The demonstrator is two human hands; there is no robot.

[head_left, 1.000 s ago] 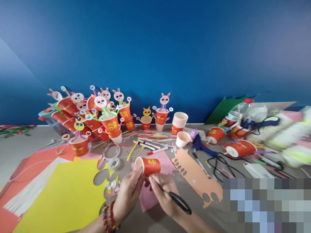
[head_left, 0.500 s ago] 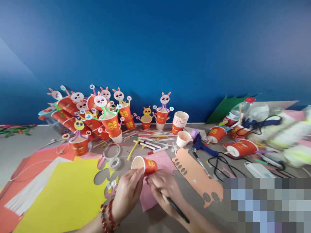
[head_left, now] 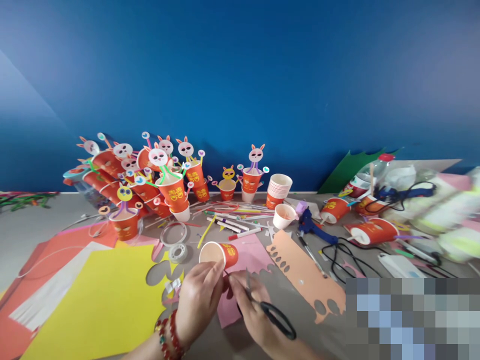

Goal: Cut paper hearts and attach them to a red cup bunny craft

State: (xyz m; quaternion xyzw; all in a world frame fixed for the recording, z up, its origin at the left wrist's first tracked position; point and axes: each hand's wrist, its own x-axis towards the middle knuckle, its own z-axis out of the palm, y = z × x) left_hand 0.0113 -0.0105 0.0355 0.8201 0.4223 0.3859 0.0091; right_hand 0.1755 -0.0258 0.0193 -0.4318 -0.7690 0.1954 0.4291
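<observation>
A red paper cup (head_left: 230, 255) with gold lettering lies on its side, its white mouth turned to the left. My left hand (head_left: 200, 292) is closed on the near side of the cup, thumb and fingers pinching by its rim. Close beside it, my right hand (head_left: 255, 300) is closed around scissors (head_left: 278, 320), whose black handle loops point down to the right. The right fingertips are just below the cup; a small dark piece between the two hands is too hidden to name. Under the hands lies a pink paper sheet (head_left: 229, 310).
Decorated cups with rabbit faces (head_left: 172, 190) crowd the back left. A stack of cups (head_left: 278, 190), markers (head_left: 232, 225) and a blue glue gun (head_left: 315, 227) stand or lie behind the hands. Yellow paper (head_left: 101, 300) is at left, cut orange paper (head_left: 300, 270) at right.
The cup and my left hand have shifted slightly left. My right hand has turned, so the scissors' handle loops now show, and its fingertips have come away from the cup.
</observation>
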